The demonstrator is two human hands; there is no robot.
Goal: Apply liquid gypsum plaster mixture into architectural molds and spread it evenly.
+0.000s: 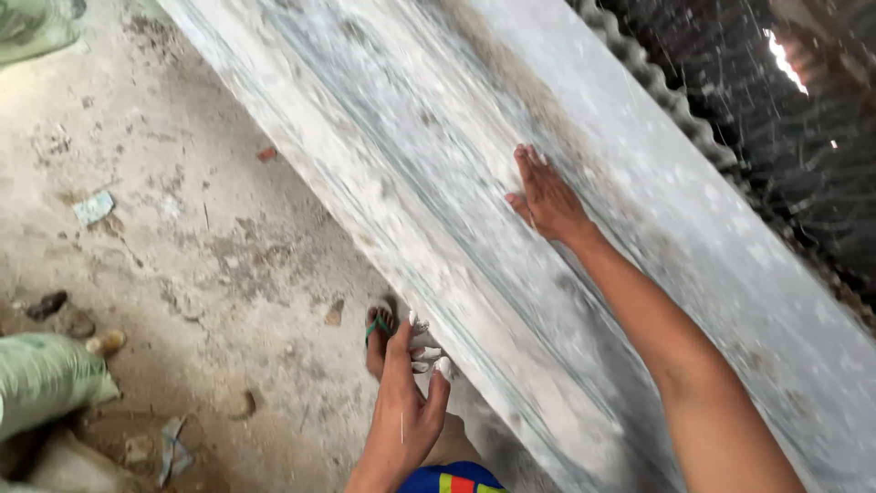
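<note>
Floor (210, 246) was rough bare concrete, grey-tan, dusty, littered with small stones, scraps and a pale blue-green paper bit (93, 208). Green woven sacks lay at the left edge, one (46, 379) at lower left and another (32, 27) at the top corner. Along the upper right ran a dark corrugated sheet wall (785, 146) with a wavy edge and a bright gap of light in it.

A long flat slab (474, 183) crossed the view diagonally from top left to bottom right, leaning up off the floor. Its face was grey-white, streaky and mottled, with a dull cement-like look and lengthwise lines; its lower long edge was thick and straight. The picture was motion-blurred, so fine texture could not be made out.

Right hand (546, 196) lay flat on the slab's face, palm down, fingers stretched and together, gripping nothing. Left hand (409, 402) was at the slab's lower edge, fingers loosely spread and open, tips coated white with dust or paste; whether they touched the edge could not be told. Just beyond it a foot in a green-strapped sandal (379, 330) stood on the floor beside the slab. A blue, yellow and red bit of clothing (453, 479) showed at the bottom.
</note>
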